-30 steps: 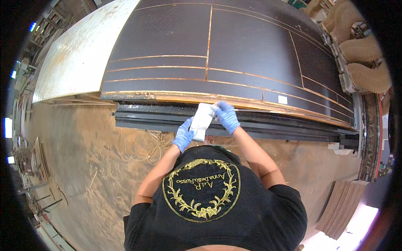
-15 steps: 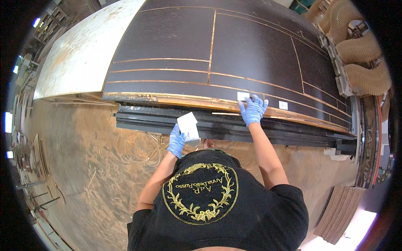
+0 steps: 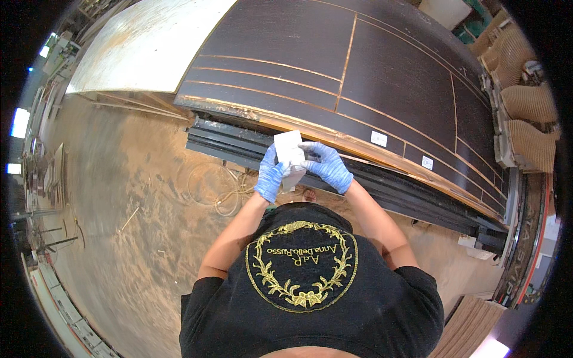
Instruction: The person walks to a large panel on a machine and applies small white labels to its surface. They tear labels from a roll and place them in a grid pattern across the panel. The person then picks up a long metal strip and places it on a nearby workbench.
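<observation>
In front of my chest, both blue-gloved hands meet at a strip of white labels, which looks folded, its lower end hanging down. My left hand is closed around its left side. From the right, my right hand has its fingertips pinched on the edge of the strip; the exact hold is partly hidden. Just beyond lies a dark panel with copper-coloured lines. Two small white stickers, a left sticker and a right sticker, sit flat near its front edge.
A white board adjoins the panel at the left. Dark ledges run below the panel's front edge. Ribbed hoses and a machine frame stand at the right. A coiled hose lies on the dusty floor.
My right hand has come off the panel and back to the labels in my left hand, leaving a sticker behind. The head view has shifted, so the panel appears turned.
</observation>
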`<state>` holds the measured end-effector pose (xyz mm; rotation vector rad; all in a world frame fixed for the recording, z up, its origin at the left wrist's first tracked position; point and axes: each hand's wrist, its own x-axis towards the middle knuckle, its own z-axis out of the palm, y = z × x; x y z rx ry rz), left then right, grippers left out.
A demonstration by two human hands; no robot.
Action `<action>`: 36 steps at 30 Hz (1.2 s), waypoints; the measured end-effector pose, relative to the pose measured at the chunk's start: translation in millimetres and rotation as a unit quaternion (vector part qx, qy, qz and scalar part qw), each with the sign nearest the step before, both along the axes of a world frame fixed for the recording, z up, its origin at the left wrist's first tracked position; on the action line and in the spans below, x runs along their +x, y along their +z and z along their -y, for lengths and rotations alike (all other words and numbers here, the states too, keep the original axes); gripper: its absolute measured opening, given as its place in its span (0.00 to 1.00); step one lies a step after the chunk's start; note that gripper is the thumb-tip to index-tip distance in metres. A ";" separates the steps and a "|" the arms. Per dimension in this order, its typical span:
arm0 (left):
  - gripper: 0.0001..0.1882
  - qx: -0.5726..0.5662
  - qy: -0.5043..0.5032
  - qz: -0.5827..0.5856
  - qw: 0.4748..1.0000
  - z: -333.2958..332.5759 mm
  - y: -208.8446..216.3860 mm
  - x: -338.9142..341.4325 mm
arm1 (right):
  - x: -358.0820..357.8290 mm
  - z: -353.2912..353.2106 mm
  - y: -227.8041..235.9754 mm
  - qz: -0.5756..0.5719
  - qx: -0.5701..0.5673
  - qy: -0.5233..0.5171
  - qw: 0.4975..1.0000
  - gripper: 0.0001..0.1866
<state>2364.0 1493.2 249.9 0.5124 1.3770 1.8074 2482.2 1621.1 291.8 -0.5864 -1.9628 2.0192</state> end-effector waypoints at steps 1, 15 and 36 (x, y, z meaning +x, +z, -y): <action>0.24 -0.002 -0.004 -0.005 1.000 2.9 4.3 -3.9 | -6.7 3.7 3.7 0.021 -0.013 0.003 1.000 0.20; 0.25 -0.043 -0.090 -0.141 0.985 74.7 10.1 -67.6 | -81.5 61.5 -7.3 -0.016 -0.087 -0.146 0.985 0.09; 0.31 -0.049 -0.034 0.035 0.998 103.4 -27.8 -91.4 | -85.6 -106.6 -63.9 0.236 0.487 -0.271 0.796 0.17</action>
